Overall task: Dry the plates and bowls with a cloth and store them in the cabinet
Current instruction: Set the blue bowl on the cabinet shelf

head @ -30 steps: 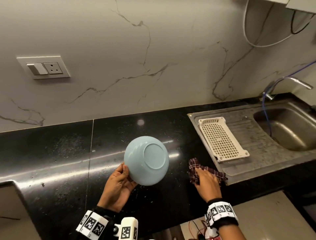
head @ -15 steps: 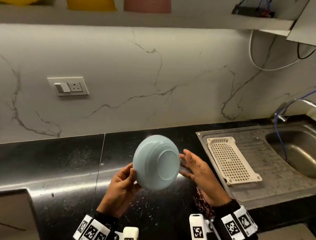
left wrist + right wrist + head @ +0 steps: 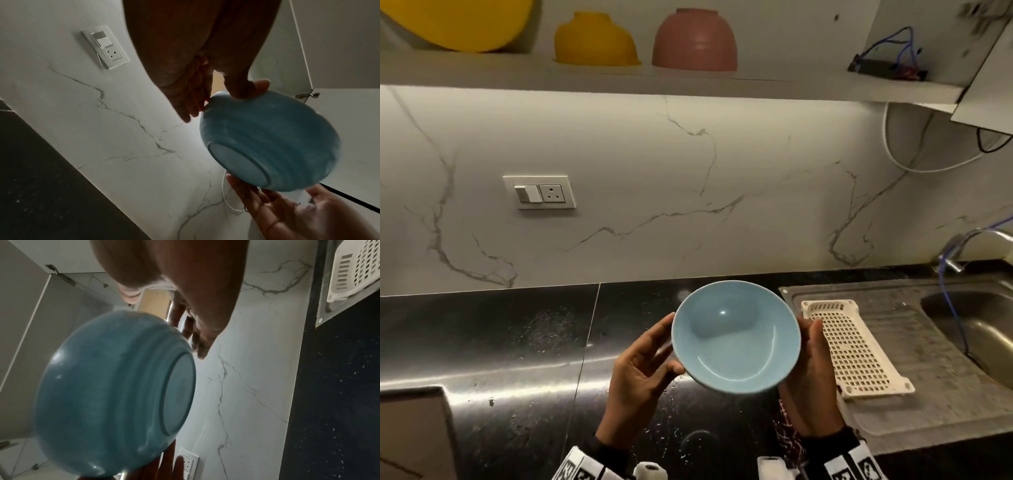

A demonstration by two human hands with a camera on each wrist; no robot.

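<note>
A light blue bowl (image 3: 736, 337) is held up over the black counter (image 3: 517, 342), tilted so its inside faces me. My left hand (image 3: 654, 353) pinches its left rim, thumb in front and fingers behind. My right hand (image 3: 811, 363) grips the right rim, thumb at the edge and fingers under the base. The wrist views show the bowl's underside (image 3: 267, 142) (image 3: 107, 386). A dark checked cloth (image 3: 786, 435) lies on the counter below my right wrist, mostly hidden. A pink bowl (image 3: 695, 37), a yellow bowl (image 3: 595, 41) and a yellow plate (image 3: 458, 20) sit upturned on the open cabinet shelf (image 3: 654, 87).
A white perforated rack (image 3: 852, 346) lies on the steel drainboard to the right. Further right are the sink basin (image 3: 976, 329) and the tap (image 3: 962, 246). A switch and socket plate (image 3: 539, 192) is on the marble wall. Cables and a small device (image 3: 887, 68) sit at the shelf's right end.
My right hand let go of the cloth on the counter and came up to the bowl. The bowl turned from base-facing to inside-facing. The head view tilted up to the shelf.
</note>
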